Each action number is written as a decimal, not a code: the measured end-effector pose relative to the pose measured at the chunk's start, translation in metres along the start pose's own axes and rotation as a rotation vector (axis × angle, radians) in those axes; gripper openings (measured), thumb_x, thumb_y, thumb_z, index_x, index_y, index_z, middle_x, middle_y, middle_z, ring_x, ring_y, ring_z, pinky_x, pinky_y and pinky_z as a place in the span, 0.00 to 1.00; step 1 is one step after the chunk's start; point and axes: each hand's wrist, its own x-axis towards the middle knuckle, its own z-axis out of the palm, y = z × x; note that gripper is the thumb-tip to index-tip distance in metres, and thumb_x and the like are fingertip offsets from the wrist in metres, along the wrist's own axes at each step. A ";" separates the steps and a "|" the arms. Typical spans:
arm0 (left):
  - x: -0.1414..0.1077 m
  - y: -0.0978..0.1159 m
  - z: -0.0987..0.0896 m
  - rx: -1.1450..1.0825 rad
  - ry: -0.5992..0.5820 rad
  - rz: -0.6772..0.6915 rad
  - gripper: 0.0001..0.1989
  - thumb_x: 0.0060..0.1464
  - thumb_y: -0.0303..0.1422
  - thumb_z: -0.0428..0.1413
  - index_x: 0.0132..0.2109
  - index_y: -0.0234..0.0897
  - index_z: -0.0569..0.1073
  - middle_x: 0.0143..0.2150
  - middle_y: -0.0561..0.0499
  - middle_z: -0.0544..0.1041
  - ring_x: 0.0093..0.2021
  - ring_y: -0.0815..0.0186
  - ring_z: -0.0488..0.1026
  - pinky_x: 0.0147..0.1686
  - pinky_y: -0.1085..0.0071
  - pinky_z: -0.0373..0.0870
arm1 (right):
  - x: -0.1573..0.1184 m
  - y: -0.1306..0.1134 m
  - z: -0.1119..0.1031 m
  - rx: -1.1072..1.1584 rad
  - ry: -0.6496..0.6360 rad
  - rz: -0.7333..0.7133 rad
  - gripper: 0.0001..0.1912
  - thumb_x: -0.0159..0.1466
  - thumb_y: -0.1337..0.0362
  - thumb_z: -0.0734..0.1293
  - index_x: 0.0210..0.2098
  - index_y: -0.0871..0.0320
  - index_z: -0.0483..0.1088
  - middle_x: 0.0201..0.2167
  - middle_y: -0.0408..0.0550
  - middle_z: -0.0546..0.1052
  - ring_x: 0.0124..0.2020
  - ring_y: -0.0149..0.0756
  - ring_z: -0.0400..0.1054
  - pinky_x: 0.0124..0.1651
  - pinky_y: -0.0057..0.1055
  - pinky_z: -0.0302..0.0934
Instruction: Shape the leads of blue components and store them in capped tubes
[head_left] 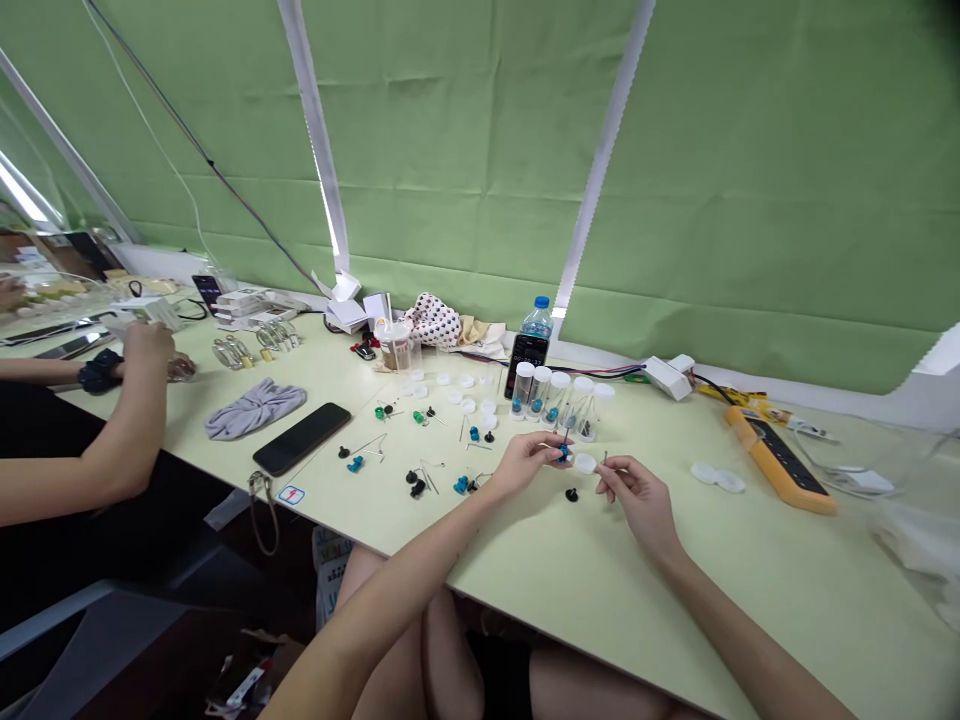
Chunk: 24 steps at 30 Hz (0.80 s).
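Observation:
My left hand (529, 462) pinches a small blue part (563, 453) with a thin dark pin rising from it. To its right, my right hand (636, 492) is closed on a thin metal pin (606, 458). A round white cap (585, 463) lies between the two hands, and a black knob (572, 495) rests on the table just below. Behind my hands stands a row of clear tubes with white caps (559, 380), holding blue parts. Blue, green and black pieces with bent metal wires, such as a blue piece (355, 464), lie scattered to the left.
A phone (302, 439) and a grey cloth band (256, 408) lie left. Upright behind the tubes are another phone (527, 352) and a bottle (538, 318). An orange meter (780, 462) and white caps (718, 477) are right. Another person's arm (135, 420) reaches in at far left.

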 end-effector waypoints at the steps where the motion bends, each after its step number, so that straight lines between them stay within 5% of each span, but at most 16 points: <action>1: 0.000 0.001 0.001 -0.022 -0.004 -0.008 0.20 0.46 0.39 0.59 0.42 0.28 0.74 0.40 0.41 0.75 0.34 0.65 0.74 0.41 0.64 0.71 | -0.001 0.000 0.001 -0.005 -0.013 -0.006 0.15 0.57 0.52 0.66 0.32 0.59 0.67 0.20 0.45 0.71 0.22 0.32 0.63 0.24 0.28 0.60; 24: 0.001 -0.003 -0.002 -0.088 0.041 0.028 0.21 0.42 0.38 0.62 0.43 0.29 0.75 0.40 0.42 0.76 0.36 0.63 0.73 0.41 0.59 0.71 | -0.011 -0.011 0.005 -0.152 -0.115 -0.096 0.14 0.58 0.52 0.65 0.33 0.58 0.70 0.26 0.47 0.73 0.25 0.34 0.68 0.27 0.29 0.65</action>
